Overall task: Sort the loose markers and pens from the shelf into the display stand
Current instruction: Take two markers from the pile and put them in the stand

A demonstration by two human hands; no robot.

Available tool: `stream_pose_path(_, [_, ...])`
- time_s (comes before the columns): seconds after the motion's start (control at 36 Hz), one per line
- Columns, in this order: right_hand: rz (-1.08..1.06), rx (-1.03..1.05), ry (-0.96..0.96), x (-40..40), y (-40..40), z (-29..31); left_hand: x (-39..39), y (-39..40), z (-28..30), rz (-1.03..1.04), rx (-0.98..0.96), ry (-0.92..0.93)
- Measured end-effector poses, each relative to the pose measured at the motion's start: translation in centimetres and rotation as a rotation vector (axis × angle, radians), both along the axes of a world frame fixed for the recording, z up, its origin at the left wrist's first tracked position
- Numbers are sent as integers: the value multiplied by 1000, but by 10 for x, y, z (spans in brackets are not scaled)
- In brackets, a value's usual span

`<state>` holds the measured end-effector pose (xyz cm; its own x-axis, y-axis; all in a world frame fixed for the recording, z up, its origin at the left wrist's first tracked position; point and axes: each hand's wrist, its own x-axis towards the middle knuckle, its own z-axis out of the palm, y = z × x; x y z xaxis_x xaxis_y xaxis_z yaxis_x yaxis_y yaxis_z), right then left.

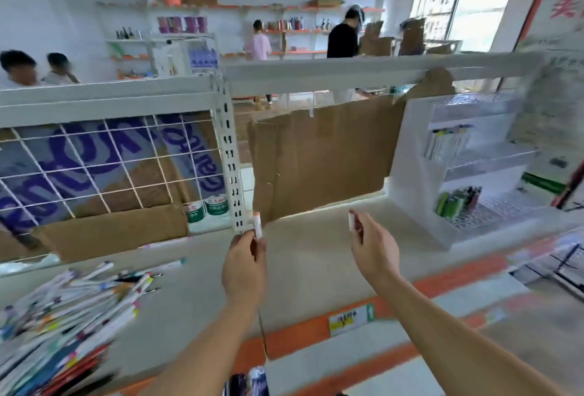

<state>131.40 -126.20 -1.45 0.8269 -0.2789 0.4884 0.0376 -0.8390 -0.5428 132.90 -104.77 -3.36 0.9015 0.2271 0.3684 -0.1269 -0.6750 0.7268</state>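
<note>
A: Big picture first: the stand (420, 155) sits at the shelf's (309, 256) right end, the pile (72, 297) far left.

B: Yep. Carry both over, slot them upright by colour. Your left hand (243, 266) pinches an orange-tipped marker (257, 225); your right hand (374, 247) holds a white pen (351, 221), nearer the stand.
</note>
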Motion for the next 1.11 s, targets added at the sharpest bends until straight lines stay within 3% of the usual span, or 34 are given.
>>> stream_pose_path(0.22, [-136, -47, 78, -40, -114, 12, -12, -117, 1, -143, -41, -1])
stream_pose_path(0.56, [-237, 6, 21, -53, -240, 29, -25, -248, 16, -209, -54, -53])
stream_pose_path(1.11, [-247, 60, -276, 56, -335, 86, 94, -349, 56, -309, -33, -281])
